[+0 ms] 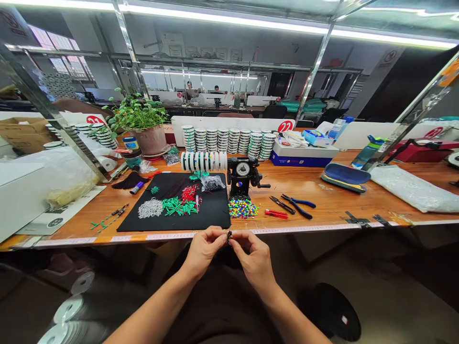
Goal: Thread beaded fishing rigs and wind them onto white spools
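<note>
Wooden workbench [322, 186] under strip lights [229, 21], windows [64, 52] far left.

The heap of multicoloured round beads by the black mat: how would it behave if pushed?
Probably scatters: the multicoloured bead heap lies loose on the bare wooden table. Round beads likely roll; each looks small and light.

Both hands [229, 251] pinching a small dark piece [229, 235]
</note>
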`<state>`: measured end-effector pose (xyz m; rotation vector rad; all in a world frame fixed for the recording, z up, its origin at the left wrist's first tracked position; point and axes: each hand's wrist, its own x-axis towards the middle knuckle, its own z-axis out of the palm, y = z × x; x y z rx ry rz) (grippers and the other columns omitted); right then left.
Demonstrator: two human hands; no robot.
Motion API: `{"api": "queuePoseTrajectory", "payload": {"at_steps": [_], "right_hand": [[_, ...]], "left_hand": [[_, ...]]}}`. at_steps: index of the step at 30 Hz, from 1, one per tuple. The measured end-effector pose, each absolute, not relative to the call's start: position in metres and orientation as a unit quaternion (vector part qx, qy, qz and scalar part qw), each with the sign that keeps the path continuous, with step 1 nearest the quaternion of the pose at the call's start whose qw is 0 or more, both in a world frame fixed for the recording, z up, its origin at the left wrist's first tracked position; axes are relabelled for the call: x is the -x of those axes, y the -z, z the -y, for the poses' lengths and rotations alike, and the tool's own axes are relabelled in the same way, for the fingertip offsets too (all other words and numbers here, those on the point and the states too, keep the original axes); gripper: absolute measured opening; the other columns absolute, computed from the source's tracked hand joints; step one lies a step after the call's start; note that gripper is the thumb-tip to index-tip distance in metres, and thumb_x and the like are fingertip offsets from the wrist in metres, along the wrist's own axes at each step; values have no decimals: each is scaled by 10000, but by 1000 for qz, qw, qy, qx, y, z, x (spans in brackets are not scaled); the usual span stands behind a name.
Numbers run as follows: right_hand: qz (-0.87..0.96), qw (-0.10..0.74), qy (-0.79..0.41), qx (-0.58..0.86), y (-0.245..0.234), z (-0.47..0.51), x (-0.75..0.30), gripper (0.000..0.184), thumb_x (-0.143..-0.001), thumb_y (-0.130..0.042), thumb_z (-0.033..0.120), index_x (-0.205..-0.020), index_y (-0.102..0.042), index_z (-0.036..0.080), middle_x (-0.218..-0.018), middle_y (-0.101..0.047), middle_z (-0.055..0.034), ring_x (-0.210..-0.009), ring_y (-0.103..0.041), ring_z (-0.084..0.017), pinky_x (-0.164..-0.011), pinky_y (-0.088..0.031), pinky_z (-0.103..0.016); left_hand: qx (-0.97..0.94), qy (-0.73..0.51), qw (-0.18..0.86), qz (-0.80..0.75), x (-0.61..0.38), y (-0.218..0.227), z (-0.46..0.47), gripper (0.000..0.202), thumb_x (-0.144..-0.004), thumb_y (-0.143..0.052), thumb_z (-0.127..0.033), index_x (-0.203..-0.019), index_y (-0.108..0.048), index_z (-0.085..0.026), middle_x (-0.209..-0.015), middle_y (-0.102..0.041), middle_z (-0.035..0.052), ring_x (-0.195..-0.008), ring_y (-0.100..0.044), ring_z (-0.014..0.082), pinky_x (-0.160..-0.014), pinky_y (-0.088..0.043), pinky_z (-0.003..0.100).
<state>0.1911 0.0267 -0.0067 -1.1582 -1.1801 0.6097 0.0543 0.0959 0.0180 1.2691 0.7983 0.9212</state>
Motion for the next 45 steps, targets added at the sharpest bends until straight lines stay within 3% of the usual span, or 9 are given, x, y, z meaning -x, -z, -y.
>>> {"api": "queuePoseTrajectory", "payload": {"at_steps": [5,14,24,27,34,38,42,45], "right_hand": [[527,638,-236,509,6,-25,-191,84,-940,-623,265,-938,-689,212,-877,-742,-43,-763,-725,-195,-710,-598,-294],[583,595,-138,536,-4,-28,-191,100,-918,-585,180,-858,-660,209,-793,-675,-22,-697,-646,-174,-663,-524,-289],[564,614,-212,510,-3,-29,-192,92,-923,-614,200,-944,-704,209,-901,-732,-36,-801,-697,-185,-729,-559,-289],[568,613,-183,517,-2,-30,-192,84,-922,-609,193,-902,-689,203,-846,-721,-27,-739,-682,-175,-695,-543,-281],[626,538,-164,540,-15,-39,-203,124,-969,-585,261,-1036,-659,188,-870,-617,-31,-726,-591,-161,-650,-475,-270],[651,511,-152,540,-23,-47,-207,74,-929,-641,215,-877,-689,194,-804,-592,-15,-697,-555,-157,-621,-431,-269],[657,531,-140,516,-27,-56,-207,154,-932,-616,176,-782,-650,189,-753,-586,-4,-671,-547,-152,-602,-420,-268],[639,569,-133,500,-26,-59,-207,104,-957,-596,197,-871,-654,192,-784,-624,-12,-662,-572,-154,-577,-444,-269]], "left_hand": [[-552,-410,642,-339,-54,-18,-94,298,-661,-854,-442,-769,-811,-167,-787,-644,40,-724,-572,142,-668,-469,238],[-543,-403,641,-363,-54,-17,-92,292,-653,-865,-419,-820,-831,-181,-963,-759,105,-788,-634,177,-703,-503,253],[-538,-419,631,-370,-53,-18,-91,286,-645,-865,-422,-797,-829,-183,-921,-772,87,-741,-639,159,-674,-519,235],[-545,-420,628,-364,-53,-16,-92,261,-663,-853,-401,-795,-823,-177,-915,-772,87,-758,-656,168,-708,-532,246],[-590,-461,574,-331,-57,-9,-96,156,-687,-818,-321,-718,-775,-174,-839,-747,74,-778,-677,186,-743,-536,271],[-651,-462,501,-334,-58,-9,-92,81,-773,-732,-249,-740,-750,-177,-897,-721,77,-793,-667,179,-719,-514,264],[-673,-446,477,-346,-58,-8,-92,104,-800,-705,-254,-764,-765,-177,-951,-695,90,-847,-654,189,-733,-492,268],[-627,-444,533,-353,-57,-10,-95,151,-753,-759,-316,-760,-783,-167,-930,-683,89,-843,-635,187,-751,-476,269]]}}
